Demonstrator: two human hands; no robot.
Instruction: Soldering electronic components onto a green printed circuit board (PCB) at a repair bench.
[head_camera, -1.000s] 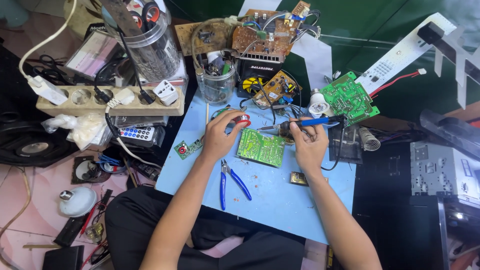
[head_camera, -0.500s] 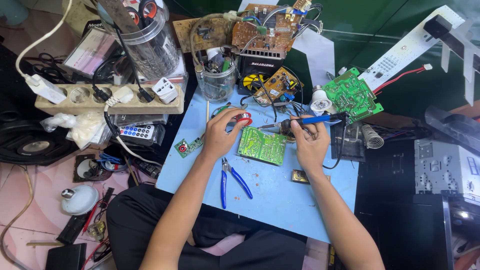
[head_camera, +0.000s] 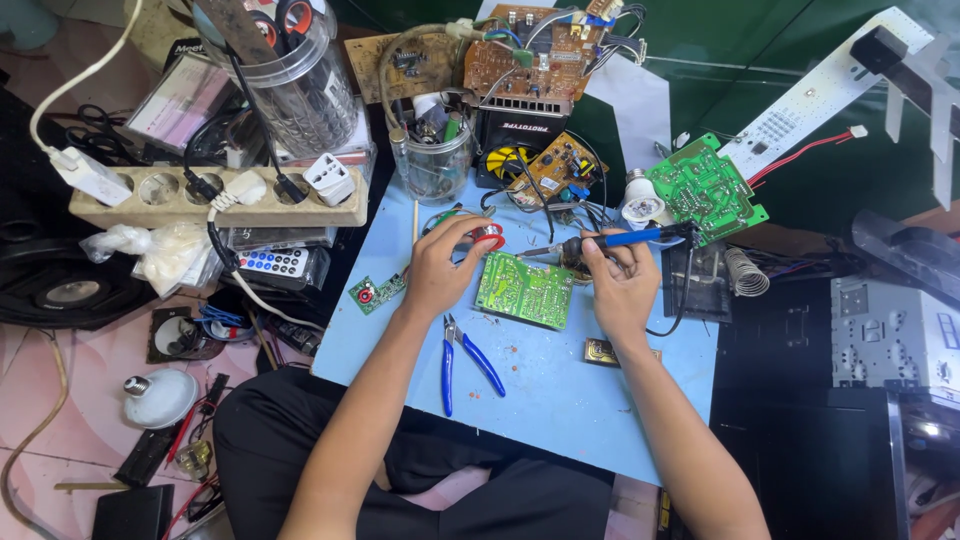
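From the head view, a green circuit board (head_camera: 524, 290) lies flat near the middle of a light blue table (head_camera: 560, 390), between the two hands; it is rectangular, its face covered in pale traces and solder points, with its near edge turned slightly askew to the table edge. The left hand (head_camera: 441, 268) rests just left of the board, fingers curled narrowly around a small red spool (head_camera: 489, 237) held above the board's far left corner. The right hand (head_camera: 620, 285) sits just right of the board, fingers closed on the blue handle of a soldering iron (head_camera: 610, 240), whose metal tip points left over the board's far edge. Blue-handled pliers (head_camera: 462, 358) lie on the table near the left forearm, and a tiny green board (head_camera: 377, 292) sits at the table's left edge. A small dark component (head_camera: 603, 352) lies by the right wrist. At the far side stand a clear jar (head_camera: 436, 165) stuffed with parts, brown circuit boards (head_camera: 530, 55) and a larger green board (head_camera: 706, 188) beside a white bulb (head_camera: 642, 205). Left of the table, a beige power strip (head_camera: 220, 195) carries several plugs, with a remote (head_camera: 272, 262) below it and a tall clear canister (head_camera: 295, 85) behind. The floor is pinkish tile, strewn with cables and a white lamp bulb (head_camera: 158, 396); the person sits cross-legged in dark trousers.
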